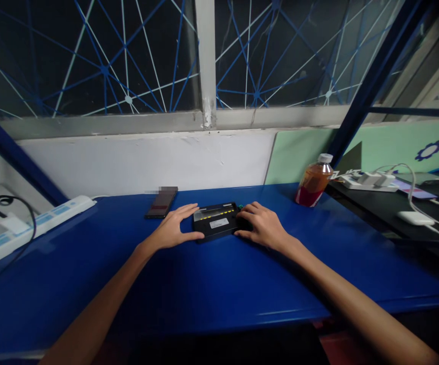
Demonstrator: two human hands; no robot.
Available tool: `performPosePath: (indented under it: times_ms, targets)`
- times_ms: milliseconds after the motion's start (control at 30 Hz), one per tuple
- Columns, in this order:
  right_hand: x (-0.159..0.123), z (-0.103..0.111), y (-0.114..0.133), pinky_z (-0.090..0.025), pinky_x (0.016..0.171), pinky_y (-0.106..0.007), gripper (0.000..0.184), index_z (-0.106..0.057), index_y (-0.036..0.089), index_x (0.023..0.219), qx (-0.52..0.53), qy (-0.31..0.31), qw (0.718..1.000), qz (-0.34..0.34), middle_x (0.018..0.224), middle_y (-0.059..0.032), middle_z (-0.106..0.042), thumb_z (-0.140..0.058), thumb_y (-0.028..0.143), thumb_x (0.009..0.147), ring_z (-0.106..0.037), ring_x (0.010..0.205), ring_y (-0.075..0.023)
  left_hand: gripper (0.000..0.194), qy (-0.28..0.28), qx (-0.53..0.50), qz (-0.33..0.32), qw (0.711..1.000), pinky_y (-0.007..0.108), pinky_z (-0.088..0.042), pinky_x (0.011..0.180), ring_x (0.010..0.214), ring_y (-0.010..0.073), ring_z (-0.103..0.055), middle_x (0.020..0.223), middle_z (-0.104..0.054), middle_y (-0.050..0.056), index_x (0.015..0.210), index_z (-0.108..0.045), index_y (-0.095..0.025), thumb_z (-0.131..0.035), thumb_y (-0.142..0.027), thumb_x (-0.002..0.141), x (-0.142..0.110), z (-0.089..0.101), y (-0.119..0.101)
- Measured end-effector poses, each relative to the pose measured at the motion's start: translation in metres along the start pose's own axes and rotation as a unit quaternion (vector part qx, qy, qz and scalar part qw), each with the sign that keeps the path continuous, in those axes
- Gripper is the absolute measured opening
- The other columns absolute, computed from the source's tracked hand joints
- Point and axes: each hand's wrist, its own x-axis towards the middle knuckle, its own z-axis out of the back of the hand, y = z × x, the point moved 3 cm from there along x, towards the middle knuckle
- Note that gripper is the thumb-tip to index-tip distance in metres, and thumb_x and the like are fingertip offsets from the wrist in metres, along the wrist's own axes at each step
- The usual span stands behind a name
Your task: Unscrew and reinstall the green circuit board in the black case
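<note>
A small black box (216, 222) with a white label and a row of yellow marks lies flat on the blue table (204, 289), near the middle. My left hand (174, 228) grips its left end, thumb in front and fingers along the far side. My right hand (262, 224) clasps its right end the same way, fingers curled over the edge. Both forearms reach in from the near edge.
A dark phone (161, 202) lies just beyond my left hand. A white power strip (33, 223) sits at the far left. A bottle of amber drink (314, 181) stands at the right. Chargers and cables (413, 215) cover the black side table.
</note>
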Motion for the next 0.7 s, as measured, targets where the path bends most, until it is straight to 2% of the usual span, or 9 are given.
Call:
performPosePath:
  times_ms: [67,167,333,467,600,700]
  targets:
    - [0.000,-0.001,0.000,-0.042,0.076,-0.038,0.038,-0.064,0.020,0.108,0.003,0.001,1.000,0.021,0.106,-0.0112,-0.065,-0.063,0.048,0.081,-0.053,0.100,-0.0279,0.088,0.046,0.024,-0.009,0.999,0.052,-0.024,0.110,0.138,0.0347,-0.028,0.152,-0.029,0.011,0.144,-0.035,-0.024,-0.066,-0.061,0.070,0.000,-0.007,0.000]
    - [0.000,-0.005,-0.001,-0.041,0.081,-0.041,0.043,-0.062,0.019,0.115,0.003,0.005,0.999,0.037,0.113,-0.0122,-0.064,-0.060,0.048,0.084,-0.052,0.106,-0.0293,0.090,0.082,0.054,-0.025,0.995,0.055,-0.021,0.109,0.139,0.0371,-0.023,0.154,-0.024,0.010,0.144,-0.034,-0.026,-0.065,-0.066,0.069,-0.001,-0.013,0.000]
    - [-0.001,-0.007,0.002,-0.040,0.088,-0.043,0.045,-0.060,0.015,0.119,0.020,0.017,0.998,0.061,0.119,-0.0144,-0.062,-0.057,0.046,0.086,-0.052,0.112,-0.0297,0.083,0.080,0.059,-0.026,0.995,0.053,-0.025,0.108,0.137,0.0372,-0.028,0.153,-0.027,0.009,0.139,-0.044,-0.027,-0.066,-0.065,0.068,-0.001,-0.010,-0.001]
    - [-0.001,-0.004,0.008,-0.039,0.091,-0.044,0.040,-0.064,0.017,0.113,0.039,0.007,0.996,0.081,0.113,-0.0127,-0.065,-0.059,0.045,0.085,-0.053,0.110,-0.0283,0.080,0.094,0.042,-0.032,0.994,0.052,-0.027,0.108,0.135,0.0370,-0.032,0.152,-0.031,0.008,0.135,-0.049,-0.029,-0.070,-0.061,0.065,-0.004,-0.002,0.000]
    - [-0.002,-0.004,0.009,-0.038,0.094,-0.045,0.049,-0.062,0.016,0.116,0.049,-0.007,0.995,0.088,0.114,-0.0138,-0.064,-0.064,0.049,0.080,-0.052,0.113,-0.0293,0.078,0.116,0.041,-0.032,0.992,0.051,-0.026,0.108,0.135,0.0363,-0.032,0.151,-0.032,0.008,0.131,-0.054,-0.028,-0.072,-0.060,0.062,-0.007,0.003,0.004]
    - [-0.001,-0.007,0.006,-0.035,0.098,-0.047,0.056,-0.059,0.016,0.120,0.052,0.001,0.995,0.091,0.118,-0.0143,-0.063,-0.063,0.053,0.079,-0.050,0.118,-0.0300,0.077,0.104,0.040,-0.017,0.994,0.054,-0.028,0.106,0.133,0.0380,-0.034,0.150,-0.033,0.009,0.125,-0.058,-0.027,-0.074,-0.061,0.059,-0.009,0.006,0.006]
